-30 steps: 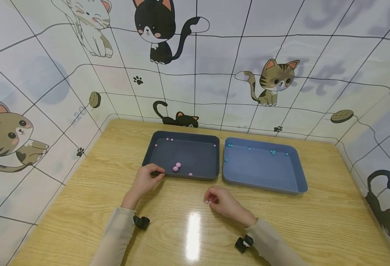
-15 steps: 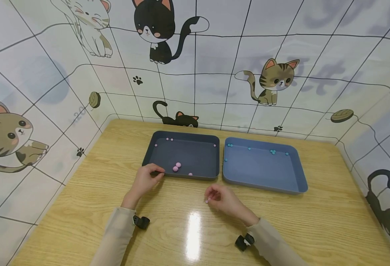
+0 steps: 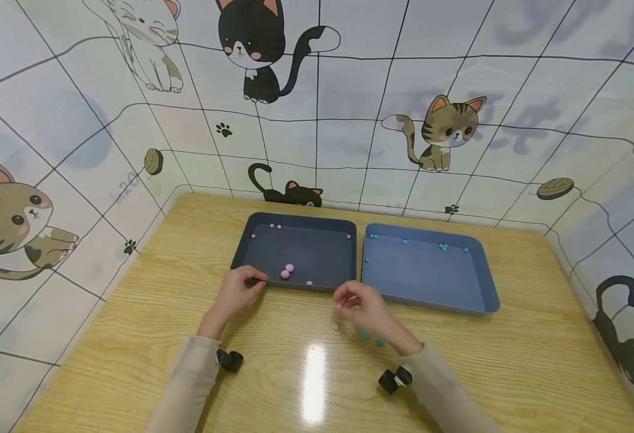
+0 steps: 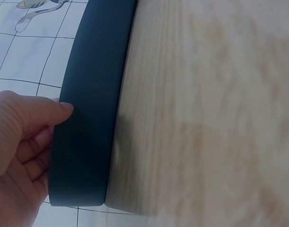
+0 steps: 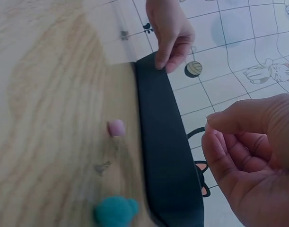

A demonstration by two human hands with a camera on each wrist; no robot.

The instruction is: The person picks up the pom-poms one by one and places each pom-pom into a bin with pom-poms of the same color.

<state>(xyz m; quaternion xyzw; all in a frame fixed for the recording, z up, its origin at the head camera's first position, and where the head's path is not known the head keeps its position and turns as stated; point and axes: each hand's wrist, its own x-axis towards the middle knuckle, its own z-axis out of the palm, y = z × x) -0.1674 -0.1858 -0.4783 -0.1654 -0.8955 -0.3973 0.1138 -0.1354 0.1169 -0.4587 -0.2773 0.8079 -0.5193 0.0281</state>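
Observation:
My left hand (image 3: 237,293) pinches the near left rim of the dark tray (image 3: 317,252); the left wrist view shows the thumb (image 4: 64,111) on the tray's outer wall. Several pink balls lie in that tray, among them two larger ones touching (image 3: 287,271). Above the table, by the tray's near right corner, my right hand (image 3: 368,310) pinches a tiny pink ball (image 3: 340,305), mostly hidden by the fingertips. Another small pink ball (image 3: 336,327) sits on the table below this hand. Two teal balls (image 3: 364,334) (image 3: 381,342) lie under the right wrist.
A blue tray (image 3: 430,282) stands close beside the dark one on the right, with several small teal balls (image 3: 443,247) along its far and left sides. Cat-printed sheets (image 3: 349,138) rise behind and beside the wooden table (image 3: 149,337).
My right hand has lifted one small pink ball off the table and moved it toward the dark tray. The teal balls beneath the hand have come into view. My left hand stays put.

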